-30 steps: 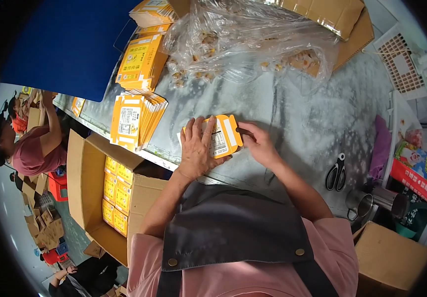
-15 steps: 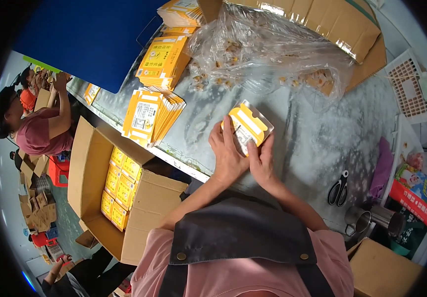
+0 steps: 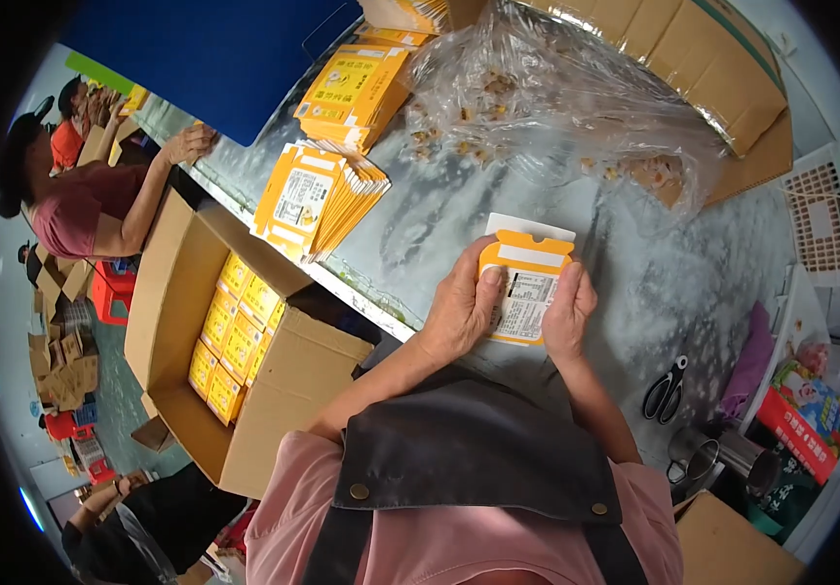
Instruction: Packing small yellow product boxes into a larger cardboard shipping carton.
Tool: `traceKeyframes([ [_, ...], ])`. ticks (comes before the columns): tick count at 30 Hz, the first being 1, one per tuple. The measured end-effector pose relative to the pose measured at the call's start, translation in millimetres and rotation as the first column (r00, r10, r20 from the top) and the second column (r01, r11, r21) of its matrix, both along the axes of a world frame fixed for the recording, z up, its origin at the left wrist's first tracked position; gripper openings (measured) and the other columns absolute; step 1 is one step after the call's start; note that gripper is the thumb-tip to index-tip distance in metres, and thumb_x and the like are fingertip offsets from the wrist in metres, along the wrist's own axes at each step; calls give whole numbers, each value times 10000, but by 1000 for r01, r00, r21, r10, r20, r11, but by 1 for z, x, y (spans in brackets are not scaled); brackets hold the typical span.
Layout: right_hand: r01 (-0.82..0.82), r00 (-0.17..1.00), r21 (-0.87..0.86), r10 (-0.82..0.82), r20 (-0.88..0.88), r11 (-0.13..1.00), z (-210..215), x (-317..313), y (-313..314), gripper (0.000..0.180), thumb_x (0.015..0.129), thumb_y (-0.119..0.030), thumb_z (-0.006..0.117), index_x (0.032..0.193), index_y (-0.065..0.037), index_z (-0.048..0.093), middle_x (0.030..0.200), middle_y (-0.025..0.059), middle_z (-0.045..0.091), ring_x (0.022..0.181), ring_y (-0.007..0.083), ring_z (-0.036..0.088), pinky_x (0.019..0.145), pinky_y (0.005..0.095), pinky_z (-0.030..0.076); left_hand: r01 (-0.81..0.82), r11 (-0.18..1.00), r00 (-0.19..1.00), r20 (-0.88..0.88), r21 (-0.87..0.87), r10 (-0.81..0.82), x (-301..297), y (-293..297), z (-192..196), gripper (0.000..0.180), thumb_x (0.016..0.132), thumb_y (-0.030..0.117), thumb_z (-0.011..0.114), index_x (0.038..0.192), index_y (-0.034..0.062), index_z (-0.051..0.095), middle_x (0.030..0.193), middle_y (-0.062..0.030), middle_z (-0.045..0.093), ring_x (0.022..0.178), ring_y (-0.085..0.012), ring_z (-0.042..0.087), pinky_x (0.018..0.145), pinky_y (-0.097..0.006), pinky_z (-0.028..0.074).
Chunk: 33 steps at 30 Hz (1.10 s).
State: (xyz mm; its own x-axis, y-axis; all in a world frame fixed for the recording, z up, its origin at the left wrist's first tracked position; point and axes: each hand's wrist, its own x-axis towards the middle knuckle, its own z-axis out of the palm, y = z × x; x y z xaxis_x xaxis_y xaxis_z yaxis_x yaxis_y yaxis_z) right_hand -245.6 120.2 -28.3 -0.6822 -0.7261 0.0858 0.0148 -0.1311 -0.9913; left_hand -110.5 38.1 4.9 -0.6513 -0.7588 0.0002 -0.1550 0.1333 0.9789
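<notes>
Between my two hands is a small yellow-and-white carton (image 3: 525,300), its printed panel facing up and its white-and-yellow end flaps sticking out at the far end. My left hand (image 3: 463,304) grips its left side, thumb on the printed face. My right hand (image 3: 569,308) closes along the right edge, fingers bent. What is inside the carton cannot be seen. To the left lies a fanned stack of flat yellow cartons (image 3: 315,203), with another stack (image 3: 354,93) behind it.
A clear plastic bag (image 3: 556,107) of small wrapped pieces spills from a cardboard box (image 3: 678,58). Black scissors (image 3: 665,390) and metal cups (image 3: 746,460) lie right. An open carton (image 3: 274,405) holding filled yellow boxes stands left, near a co-worker's hand (image 3: 189,144).
The carton has swung from a slant to nearly straight, its printed panel now more visible. My right hand has moved to its right edge. A co-worker's raised hands have come down toward the table.
</notes>
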Motion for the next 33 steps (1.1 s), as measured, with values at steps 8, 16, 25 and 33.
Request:
traceKeyframes([
  [8,-45,915,-93,4,-403,995,28,3,7,310,1041,-172,371,1138,45,570,1002,81,647,879,108,584,781,249,468,-177,968,966,-219,-178,136,8,-2,5,229,1033,166,432,912,4,540,791,-69,530,648,-140,477,600,-273,409],
  [16,-113,787,-205,-38,-615,972,46,2,-8,212,981,-60,417,1121,34,546,1164,238,582,1089,299,592,935,348,454,-370,912,873,-401,-178,276,4,3,13,111,1006,100,467,1050,5,501,810,-63,548,686,-92,488,623,-258,432],
  [25,-114,778,-31,70,-625,993,54,3,-7,204,944,-68,490,816,34,612,1009,234,626,895,318,639,792,358,503,-184,894,977,-177,-409,120,22,-6,7,175,884,113,701,937,21,562,850,-101,565,711,-173,565,646,-271,465],
  [33,-273,926,-196,203,-318,942,28,26,-6,687,970,-286,564,1447,51,203,1386,216,418,1169,222,509,974,335,431,-258,918,879,-467,-302,94,31,-7,6,840,827,73,764,1447,51,197,1156,-157,516,942,-226,617,804,-330,519],
])
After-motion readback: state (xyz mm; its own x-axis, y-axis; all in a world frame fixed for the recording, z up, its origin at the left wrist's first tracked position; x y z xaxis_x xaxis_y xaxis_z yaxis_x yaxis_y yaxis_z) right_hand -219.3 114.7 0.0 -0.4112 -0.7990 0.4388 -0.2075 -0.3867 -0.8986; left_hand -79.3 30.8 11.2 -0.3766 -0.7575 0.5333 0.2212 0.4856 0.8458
